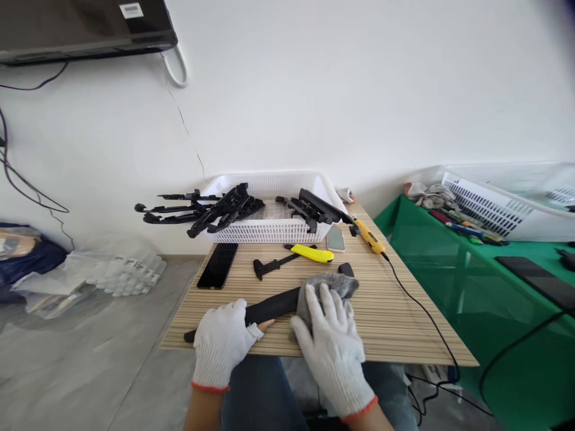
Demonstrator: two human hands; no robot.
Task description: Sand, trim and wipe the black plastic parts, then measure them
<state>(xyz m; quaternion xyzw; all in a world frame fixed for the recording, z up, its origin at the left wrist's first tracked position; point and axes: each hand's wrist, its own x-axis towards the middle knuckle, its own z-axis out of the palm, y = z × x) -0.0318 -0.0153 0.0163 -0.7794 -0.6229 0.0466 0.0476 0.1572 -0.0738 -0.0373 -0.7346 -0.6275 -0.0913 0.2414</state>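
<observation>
Pinning the long black plastic part [269, 310] flat against the desk [404, 335], the left hand [222, 342] wraps its near end, fingers curled down over it and a bare thumb tip poking out of the white glove; that hold keeps the piece from sliding. The part lies slantwise across the front of the desk, its far end hidden under the grey cloth [330, 288]. The right hand [331, 341] lies on that cloth with fingers spread flat and pressed down, so the cloth bears on the part along a broad patch rather than at one point.

Only the head view is given. Behind the hands, a yellow utility knife [312, 254] and a smaller black bracket [273, 265] lie within easy reach, just in front of the white basket [269, 230]. More black parts [215, 211] are heaped in the basket, and several hang out over its left rim, apparently too long to fit inside. A dark phone [218, 265] lies face up at the desk's left edge, clear of the working spot. A yellow corded tool [369, 236] rests by the basket's right corner, its cable trailing off the desk's right side. A green table [471, 281] stands just beside.
</observation>
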